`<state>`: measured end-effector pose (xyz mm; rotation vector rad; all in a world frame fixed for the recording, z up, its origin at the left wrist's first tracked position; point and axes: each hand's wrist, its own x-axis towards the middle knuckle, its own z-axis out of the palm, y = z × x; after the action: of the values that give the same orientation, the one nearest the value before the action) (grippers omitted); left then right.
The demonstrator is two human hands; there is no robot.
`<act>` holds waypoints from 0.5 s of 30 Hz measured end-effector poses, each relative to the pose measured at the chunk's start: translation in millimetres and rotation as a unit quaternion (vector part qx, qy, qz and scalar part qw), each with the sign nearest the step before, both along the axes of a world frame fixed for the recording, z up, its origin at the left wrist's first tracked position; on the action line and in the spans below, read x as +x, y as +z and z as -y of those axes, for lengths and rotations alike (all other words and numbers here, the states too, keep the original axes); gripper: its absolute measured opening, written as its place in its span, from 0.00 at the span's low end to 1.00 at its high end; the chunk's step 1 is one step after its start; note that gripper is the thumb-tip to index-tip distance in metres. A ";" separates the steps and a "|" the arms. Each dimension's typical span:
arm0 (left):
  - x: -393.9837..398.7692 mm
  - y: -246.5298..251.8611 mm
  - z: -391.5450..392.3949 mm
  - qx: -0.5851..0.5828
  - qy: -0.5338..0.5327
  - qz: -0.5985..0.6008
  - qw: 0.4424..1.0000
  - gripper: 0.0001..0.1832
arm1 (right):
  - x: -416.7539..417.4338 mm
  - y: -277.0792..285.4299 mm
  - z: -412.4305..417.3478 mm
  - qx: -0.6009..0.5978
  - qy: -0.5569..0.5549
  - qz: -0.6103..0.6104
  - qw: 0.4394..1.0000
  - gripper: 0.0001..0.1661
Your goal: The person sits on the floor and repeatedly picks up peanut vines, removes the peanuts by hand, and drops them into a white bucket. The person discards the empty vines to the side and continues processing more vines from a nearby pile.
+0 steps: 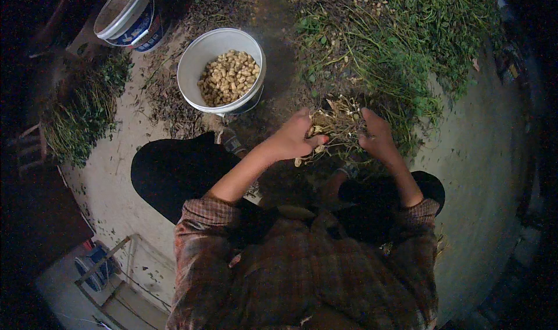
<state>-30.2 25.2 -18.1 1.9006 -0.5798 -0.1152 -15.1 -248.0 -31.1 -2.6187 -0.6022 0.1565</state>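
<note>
Between my hands is a tangle of peanut plant roots (338, 123) with pale pods on it. My left hand (298, 136) grips its left side, and a pod hangs just below the fingers. On the other side, my right hand (377, 133) is closed around the roots and stems. A white plastic bucket (188, 75), partly filled with picked peanuts (231, 77), stands on the ground beyond my left forearm. Green peanut plants (392, 68) lie heaped past my right hand, some with pods among the stems.
A second bucket (150, 29), white and blue with a handle, stands at the upper left. More cut plants (87, 112) lie at the left. A metal frame (107, 260) is at the lower left. Dry leaves and soil (174, 99) cover the ground around the peanut bucket.
</note>
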 end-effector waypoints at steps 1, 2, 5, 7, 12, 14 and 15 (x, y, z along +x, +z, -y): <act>-1.1 -10.7 -0.9 0.027 -0.010 -0.010 1.000 0.17 | 0.6 -1.4 -1.1 -0.003 0.004 0.000 1.000 0.37; -2.0 -16.6 -2.1 0.054 -0.020 -0.021 0.998 0.18 | 1.0 -2.0 -2.3 -0.006 0.008 0.000 1.000 0.37; -2.0 -2.3 -2.9 0.054 -0.044 -0.120 0.990 0.19 | -1.1 8.0 -8.4 -0.054 0.014 -0.018 0.998 0.37; -2.1 13.7 -1.7 0.104 -0.043 -0.150 0.982 0.17 | -2.8 9.2 -10.4 -0.050 0.004 -0.017 0.999 0.38; -2.1 14.4 -9.5 0.137 -0.062 -0.130 0.980 0.14 | -1.6 3.0 -6.4 -0.038 0.020 -0.008 0.999 0.40; -8.8 0.7 -9.7 0.203 -0.022 -0.088 0.975 0.15 | -1.1 4.6 -7.5 -0.033 0.031 0.001 0.999 0.40; -11.3 3.5 -5.9 0.251 0.007 -0.048 0.967 0.14 | -0.8 9.9 -9.9 -0.043 0.021 -0.025 0.999 0.39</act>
<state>-41.4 31.1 -14.6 2.3731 -0.5014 -0.3730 -15.9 -238.2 -21.2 -2.6770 -0.6454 0.2667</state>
